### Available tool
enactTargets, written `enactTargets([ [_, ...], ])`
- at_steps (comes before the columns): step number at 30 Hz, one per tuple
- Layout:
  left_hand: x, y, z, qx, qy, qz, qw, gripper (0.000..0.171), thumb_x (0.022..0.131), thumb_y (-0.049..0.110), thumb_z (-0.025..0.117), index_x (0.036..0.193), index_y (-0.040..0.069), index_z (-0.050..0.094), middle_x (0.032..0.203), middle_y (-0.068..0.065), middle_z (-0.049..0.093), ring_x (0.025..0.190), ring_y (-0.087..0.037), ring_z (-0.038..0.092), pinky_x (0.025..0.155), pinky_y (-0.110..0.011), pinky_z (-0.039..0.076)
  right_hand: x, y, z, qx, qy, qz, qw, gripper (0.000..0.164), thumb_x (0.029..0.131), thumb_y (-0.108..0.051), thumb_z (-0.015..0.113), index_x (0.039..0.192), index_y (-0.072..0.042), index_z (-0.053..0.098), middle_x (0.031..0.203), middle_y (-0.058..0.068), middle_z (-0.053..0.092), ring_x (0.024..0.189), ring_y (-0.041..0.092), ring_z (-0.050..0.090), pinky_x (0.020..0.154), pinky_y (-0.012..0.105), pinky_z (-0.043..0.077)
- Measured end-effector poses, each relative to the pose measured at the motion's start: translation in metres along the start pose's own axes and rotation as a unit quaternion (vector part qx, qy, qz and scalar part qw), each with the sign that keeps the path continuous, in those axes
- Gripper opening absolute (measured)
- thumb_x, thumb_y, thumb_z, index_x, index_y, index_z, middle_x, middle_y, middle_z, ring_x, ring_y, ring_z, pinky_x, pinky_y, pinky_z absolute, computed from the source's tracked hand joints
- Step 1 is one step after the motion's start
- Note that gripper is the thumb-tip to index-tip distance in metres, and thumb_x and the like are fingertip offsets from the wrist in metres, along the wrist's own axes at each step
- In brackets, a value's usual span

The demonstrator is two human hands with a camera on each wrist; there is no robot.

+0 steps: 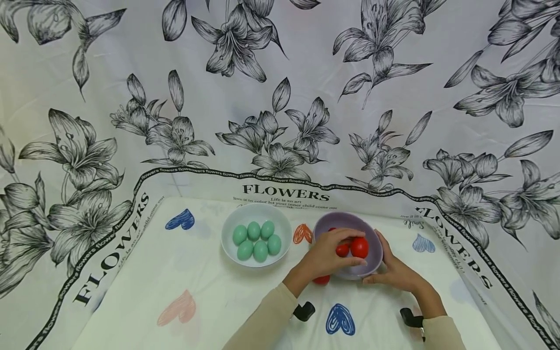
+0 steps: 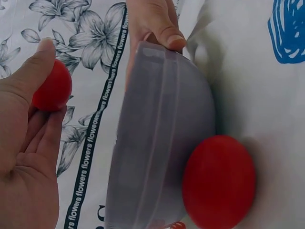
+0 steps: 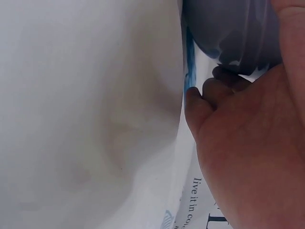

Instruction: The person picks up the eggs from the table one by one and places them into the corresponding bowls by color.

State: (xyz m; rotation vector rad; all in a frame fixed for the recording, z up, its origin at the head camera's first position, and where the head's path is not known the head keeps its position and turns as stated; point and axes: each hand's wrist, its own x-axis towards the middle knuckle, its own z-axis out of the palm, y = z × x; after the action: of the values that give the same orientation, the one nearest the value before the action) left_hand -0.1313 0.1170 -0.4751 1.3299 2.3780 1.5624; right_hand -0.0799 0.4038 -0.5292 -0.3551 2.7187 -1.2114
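My left hand [image 1: 325, 253] is over the purple bowl [image 1: 323, 219], pinching a red egg [image 1: 359, 247] between thumb and fingertips. In the left wrist view that red egg [image 2: 53, 87] stands apart from the bowl wall [image 2: 157, 129], beyond its rim. Below the hand, another red egg [image 1: 342, 250] shows inside the bowl, and a bit of red peeks out by the knuckles. Gripping the bowl at its right side is my right hand [image 1: 395, 270], its thumb [image 2: 170, 37] by the rim. On the cloth a further red egg [image 2: 219, 182] lies close against the bowl's outside.
Left of the purple bowl stands a white bowl [image 1: 227, 249] with several green eggs [image 1: 260, 250] in it. The table is covered by a white cloth [image 1: 210, 301] printed with hearts. A flower-patterned curtain [image 1: 280, 87] rises behind.
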Motion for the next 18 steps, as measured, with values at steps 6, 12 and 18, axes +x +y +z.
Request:
enactTargets([
  [6,0.008,-0.008,0.008,-0.002,-0.023,-0.008,0.9997,0.069,0.086,0.040,0.089,0.148,0.028,0.061,0.145,0.015,0.061,0.131,-0.003,0.059,0.104,-0.019,0.050,0.000,0.002,-0.001,0.004,-0.001,-0.005,1.000,0.142,0.078,-0.032,0.096,0.168,-0.034,-0.014,0.175,0.020,0.008,0.154,0.058,0.019,0.113,0.078,0.026],
  [12,0.015,-0.018,0.018,0.020,-0.053,-0.005,0.9984,0.068,0.088,0.039,0.088,0.147,0.021,0.060,0.142,0.011,0.063,0.127,-0.001,0.059,0.104,-0.016,0.048,0.000,0.002,-0.001,0.011,0.002,-0.010,1.000,0.143,0.078,-0.032,0.097,0.168,-0.036,-0.014,0.176,0.020,0.007,0.154,0.057,0.021,0.114,0.079,0.025],
  [18,0.021,-0.022,0.028,0.067,-0.083,-0.028,0.9939,0.064,0.088,0.041,0.088,0.143,0.021,0.062,0.137,0.009,0.064,0.124,-0.001,0.059,0.102,-0.015,0.048,-0.001,0.002,-0.002,0.011,0.004,-0.010,1.000,0.144,0.077,-0.031,0.097,0.168,-0.036,-0.015,0.176,0.018,0.007,0.155,0.057,0.020,0.113,0.080,0.024],
])
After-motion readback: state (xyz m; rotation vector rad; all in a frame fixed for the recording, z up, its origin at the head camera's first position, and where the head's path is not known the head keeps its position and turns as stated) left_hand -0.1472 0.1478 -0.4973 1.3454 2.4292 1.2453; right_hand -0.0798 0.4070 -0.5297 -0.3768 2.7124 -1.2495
